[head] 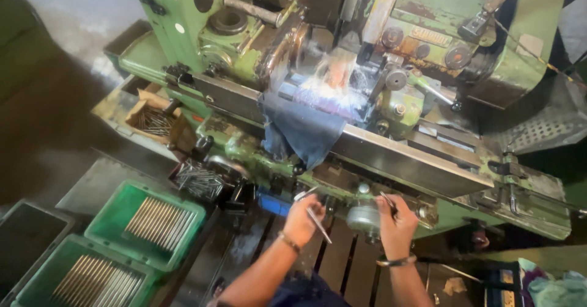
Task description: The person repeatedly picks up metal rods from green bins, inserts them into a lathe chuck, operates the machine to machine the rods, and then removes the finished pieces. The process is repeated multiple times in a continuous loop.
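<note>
At my far left sit two green crates (144, 221) with thin metal rods laid in neat rows, side by side near my left arm, I'd judge so a hand can drop to them without stretching. Above them a loose pile of rods (199, 180) rests at the machine's front edge, and further back a small cardboard box (153, 120) holds more. My left hand (301, 219) is curled shut around a slim rod (319, 224), which sticks out slanting down and to the right, past my fingers. Just beside it a round grey knob (362, 216) juts from the front of the green grinding machine (257, 44), between my two hands. My right hand (396, 216) is pressed together on another thin rod (387, 202) right at the machine's edge, its tip pointing up toward the long steel rail (403, 160). A blue cloth (302, 133) hangs over that rail, likely to catch spray from the wet working zone behind. Open room lies below my wrists, over the dark slatted floor (342, 264); ahead, the machine closes everything off.
</note>
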